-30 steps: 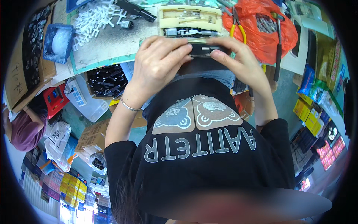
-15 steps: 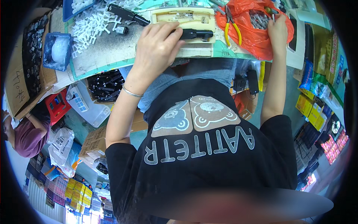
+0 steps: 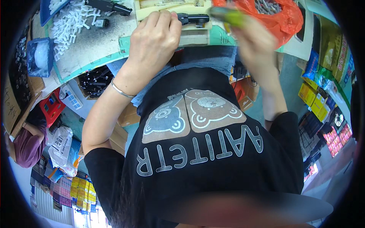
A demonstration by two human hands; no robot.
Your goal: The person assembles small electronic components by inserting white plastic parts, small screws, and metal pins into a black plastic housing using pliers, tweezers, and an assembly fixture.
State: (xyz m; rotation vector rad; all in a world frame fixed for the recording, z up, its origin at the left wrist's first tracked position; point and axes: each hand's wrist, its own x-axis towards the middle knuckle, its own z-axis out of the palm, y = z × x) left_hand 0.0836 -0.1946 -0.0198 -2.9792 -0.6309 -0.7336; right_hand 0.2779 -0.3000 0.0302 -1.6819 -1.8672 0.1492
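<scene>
My left hand is closed over a black barrel-like plastic part, pressing it in a cream-coloured fixture on the bench. The part's right end sticks out past my fingers. My right hand, smeared by motion, grips a blurred tool with a yellow-green body, just right of the fixture. Behind it lies the red plastic bag, open, with small grey metal pieces inside. Another black part, shaped like a toy gun, lies left of the fixture.
White branching plastic pieces are heaped at the left of the bench. A blue tub stands at its left edge. Below are a box of black parts and a red case. Another person in a purple top is at far left.
My right hand has moved left from the red bag towards the fixture, bringing the yellow-green tool. My left hand stays on the black part. The whole view has shifted slightly.
</scene>
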